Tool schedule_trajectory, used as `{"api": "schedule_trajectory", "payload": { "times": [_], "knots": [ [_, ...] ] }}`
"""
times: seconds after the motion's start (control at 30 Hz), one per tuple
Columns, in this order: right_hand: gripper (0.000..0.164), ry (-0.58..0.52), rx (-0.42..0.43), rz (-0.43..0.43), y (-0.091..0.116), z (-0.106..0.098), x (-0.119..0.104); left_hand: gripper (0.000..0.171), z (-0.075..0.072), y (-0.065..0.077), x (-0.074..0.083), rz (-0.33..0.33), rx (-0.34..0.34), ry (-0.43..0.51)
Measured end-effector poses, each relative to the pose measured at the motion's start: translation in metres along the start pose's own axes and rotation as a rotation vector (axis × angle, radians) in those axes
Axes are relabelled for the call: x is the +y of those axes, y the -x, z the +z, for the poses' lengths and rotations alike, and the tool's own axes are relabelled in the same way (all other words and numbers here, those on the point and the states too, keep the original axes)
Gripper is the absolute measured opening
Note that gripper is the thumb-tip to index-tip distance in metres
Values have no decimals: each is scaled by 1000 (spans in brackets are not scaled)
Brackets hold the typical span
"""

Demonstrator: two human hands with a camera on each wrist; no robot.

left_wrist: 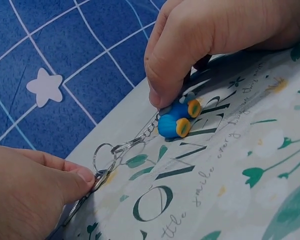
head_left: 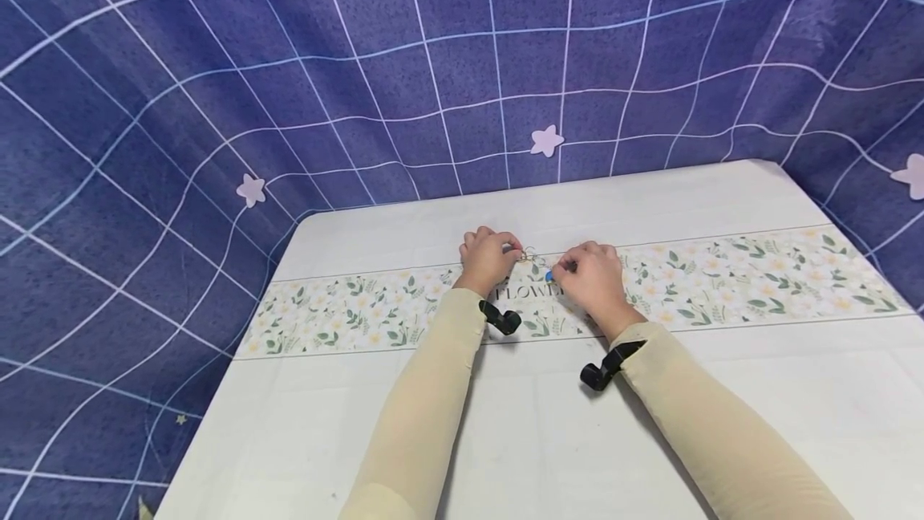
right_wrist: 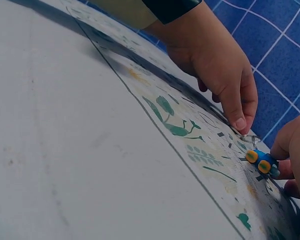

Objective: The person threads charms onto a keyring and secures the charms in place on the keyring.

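Note:
A keychain lies stretched between both hands, close over the printed band of the tablecloth. Its charm is a small blue toy car (left_wrist: 177,120) with yellow wheels, joined by a short silver chain (left_wrist: 147,131) to a split ring (left_wrist: 104,158). With thumb and forefinger, my left hand (head_left: 491,259) (left_wrist: 30,192) pinches a thin, flat metal piece (left_wrist: 101,178) right at the ring; most of it is hidden by the fingers. My right hand (head_left: 593,279) (right_wrist: 295,150) pinches the charm's end, its fingertips beside the car where the chain begins.
A white tablecloth (head_left: 520,416) with a floral band (head_left: 729,279) and dark lettering covers the table. Behind and to the left hangs a blue curtain (head_left: 462,71) with grid lines and stars. Black straps (head_left: 500,317) circle both wrists.

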State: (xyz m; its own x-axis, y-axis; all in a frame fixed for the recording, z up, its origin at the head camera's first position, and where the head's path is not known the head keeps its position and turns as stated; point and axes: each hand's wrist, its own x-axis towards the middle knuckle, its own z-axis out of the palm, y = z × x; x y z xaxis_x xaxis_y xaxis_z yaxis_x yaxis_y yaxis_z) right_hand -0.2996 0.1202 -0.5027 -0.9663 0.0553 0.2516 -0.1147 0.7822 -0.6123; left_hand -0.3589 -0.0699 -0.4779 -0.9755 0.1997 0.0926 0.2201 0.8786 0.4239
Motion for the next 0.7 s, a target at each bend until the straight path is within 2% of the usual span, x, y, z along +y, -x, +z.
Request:
{"api": "schedule_trajectory", "payload": {
  "times": [0.23,0.4,0.57,0.7],
  "knots": [
    [24,-17,3,17,0,1,3,10,3,0,-2,8,4,3],
    [25,-42,9,41,0,2,5,13,-1,-1,-4,27,13,5],
    [24,-97,21,58,-2,0,5,18,-13,3,-7,34,23,-25],
    [22,-121,41,43,-14,-15,5,22,-30,2,-8,31,43,-58]
  ]
}}
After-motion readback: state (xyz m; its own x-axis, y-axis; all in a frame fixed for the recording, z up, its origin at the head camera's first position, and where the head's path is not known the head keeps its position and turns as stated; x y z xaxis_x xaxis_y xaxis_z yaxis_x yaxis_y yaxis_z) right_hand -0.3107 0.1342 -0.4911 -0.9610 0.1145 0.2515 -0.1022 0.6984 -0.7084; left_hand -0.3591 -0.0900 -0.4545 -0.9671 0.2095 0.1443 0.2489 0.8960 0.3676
